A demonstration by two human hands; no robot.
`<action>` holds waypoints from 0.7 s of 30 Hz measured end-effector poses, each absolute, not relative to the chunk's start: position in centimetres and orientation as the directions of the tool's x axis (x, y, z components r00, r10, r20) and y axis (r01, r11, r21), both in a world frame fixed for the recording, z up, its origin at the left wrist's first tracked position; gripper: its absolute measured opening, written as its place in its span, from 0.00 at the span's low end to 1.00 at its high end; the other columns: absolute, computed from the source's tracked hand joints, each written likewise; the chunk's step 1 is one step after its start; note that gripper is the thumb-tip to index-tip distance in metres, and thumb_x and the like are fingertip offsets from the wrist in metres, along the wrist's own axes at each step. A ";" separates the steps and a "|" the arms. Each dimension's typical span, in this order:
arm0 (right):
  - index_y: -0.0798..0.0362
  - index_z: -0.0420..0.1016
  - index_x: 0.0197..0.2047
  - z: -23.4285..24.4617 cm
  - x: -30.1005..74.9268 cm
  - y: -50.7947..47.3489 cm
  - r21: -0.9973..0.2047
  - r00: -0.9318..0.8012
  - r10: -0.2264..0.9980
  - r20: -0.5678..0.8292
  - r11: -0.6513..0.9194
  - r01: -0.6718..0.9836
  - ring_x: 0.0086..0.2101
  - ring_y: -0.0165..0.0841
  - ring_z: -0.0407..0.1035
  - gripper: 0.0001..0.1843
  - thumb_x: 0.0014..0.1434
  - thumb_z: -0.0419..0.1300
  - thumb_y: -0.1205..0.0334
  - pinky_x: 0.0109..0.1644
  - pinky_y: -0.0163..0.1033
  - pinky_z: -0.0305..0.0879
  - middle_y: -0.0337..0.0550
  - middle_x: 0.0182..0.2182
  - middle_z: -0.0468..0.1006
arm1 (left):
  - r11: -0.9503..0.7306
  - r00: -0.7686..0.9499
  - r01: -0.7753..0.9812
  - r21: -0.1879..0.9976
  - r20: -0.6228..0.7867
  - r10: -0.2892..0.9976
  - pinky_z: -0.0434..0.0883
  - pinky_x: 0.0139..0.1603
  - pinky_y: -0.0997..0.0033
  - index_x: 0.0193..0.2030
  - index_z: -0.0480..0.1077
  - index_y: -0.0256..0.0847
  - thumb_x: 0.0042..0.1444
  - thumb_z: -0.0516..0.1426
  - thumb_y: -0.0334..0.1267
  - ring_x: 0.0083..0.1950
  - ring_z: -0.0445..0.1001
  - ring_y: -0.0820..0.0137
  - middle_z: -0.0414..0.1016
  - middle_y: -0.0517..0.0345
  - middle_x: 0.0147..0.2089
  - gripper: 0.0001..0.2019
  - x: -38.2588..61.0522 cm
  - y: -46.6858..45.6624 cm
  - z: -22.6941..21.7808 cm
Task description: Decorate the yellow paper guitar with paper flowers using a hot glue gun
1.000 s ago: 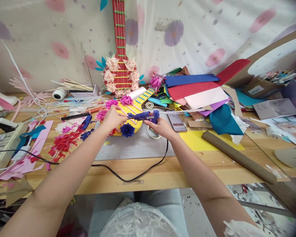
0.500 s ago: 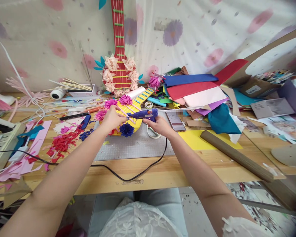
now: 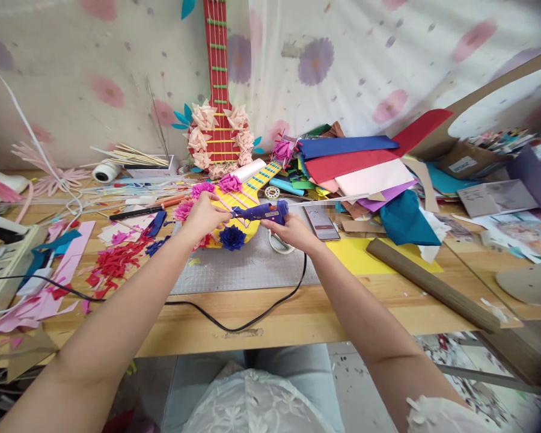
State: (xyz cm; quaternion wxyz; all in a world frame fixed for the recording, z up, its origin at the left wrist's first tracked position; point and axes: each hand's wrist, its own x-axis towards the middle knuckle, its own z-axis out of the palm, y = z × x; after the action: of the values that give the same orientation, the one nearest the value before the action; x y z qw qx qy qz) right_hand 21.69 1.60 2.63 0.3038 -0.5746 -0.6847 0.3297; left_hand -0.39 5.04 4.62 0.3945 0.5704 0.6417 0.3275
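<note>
My right hand (image 3: 292,230) is wrapped round the handle of a blue glue gun (image 3: 264,211), a long clear glue stick (image 3: 329,199) poking out of its rear. The gun's nozzle points left, close to the fingertips of my left hand (image 3: 207,218). Those fingers are pinched on what looks like a small blue paper piece (image 3: 235,211), partly hidden. Both hands are over a yellow paper guitar (image 3: 251,227), which lies on a grey cutting mat (image 3: 247,270). Pink paper flowers (image 3: 229,183) and a dark blue paper flower (image 3: 233,238) decorate the guitar's body.
A red guitar (image 3: 219,147) with pale flowers stands at the back. Red paper scraps (image 3: 121,255) lie left, coloured paper sheets (image 3: 356,165) right. A phone (image 3: 321,222), a tape roll (image 3: 280,243) and a brown roll (image 3: 433,284) are nearby. The gun's black cord (image 3: 234,329) crosses the front.
Hardly anything differs. The glue gun and my right hand have shifted very slightly, with the nozzle still by my left fingertips.
</note>
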 end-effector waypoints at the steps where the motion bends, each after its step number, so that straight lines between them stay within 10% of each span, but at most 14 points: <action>1: 0.52 0.71 0.25 2.6 21.8 1.6 -0.804 -0.152 0.988 0.038 0.121 0.582 0.27 0.34 0.69 0.20 0.52 0.58 0.42 0.34 0.39 0.63 0.42 0.22 0.74 | 0.143 -0.030 0.458 0.877 -0.145 0.989 0.70 0.23 0.75 0.46 0.55 0.41 0.39 0.66 0.31 0.26 0.76 0.69 0.75 0.58 0.30 0.30 -0.3 5.0 4.8; 12: 0.56 0.75 0.36 -1.9 25.6 5.8 -0.697 0.239 0.959 0.150 -0.069 0.714 0.36 0.42 0.73 0.24 0.53 0.56 0.41 0.40 0.42 0.65 0.52 0.32 0.79 | 0.097 0.124 0.383 0.919 -0.155 0.980 0.73 0.28 0.71 0.46 0.54 0.40 0.42 0.64 0.27 0.27 0.76 0.70 0.73 0.61 0.29 0.27 -0.1 4.8 6.1; 21: 0.57 0.71 0.42 -4.2 25.7 6.4 -0.554 0.205 0.969 0.138 -0.096 0.827 0.43 0.44 0.71 0.26 0.54 0.56 0.42 0.45 0.44 0.63 0.58 0.40 0.77 | -0.116 0.232 0.527 0.842 -0.011 0.973 0.71 0.27 0.75 0.49 0.56 0.41 0.43 0.63 0.28 0.28 0.73 0.74 0.72 0.63 0.30 0.28 0.3 5.7 6.2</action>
State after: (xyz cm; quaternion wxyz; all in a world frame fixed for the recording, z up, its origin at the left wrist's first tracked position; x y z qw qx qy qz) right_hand 25.68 6.45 -4.16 0.2683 -0.7284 -0.6163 0.1326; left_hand 0.30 5.67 6.22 0.3793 0.6871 0.5458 0.2935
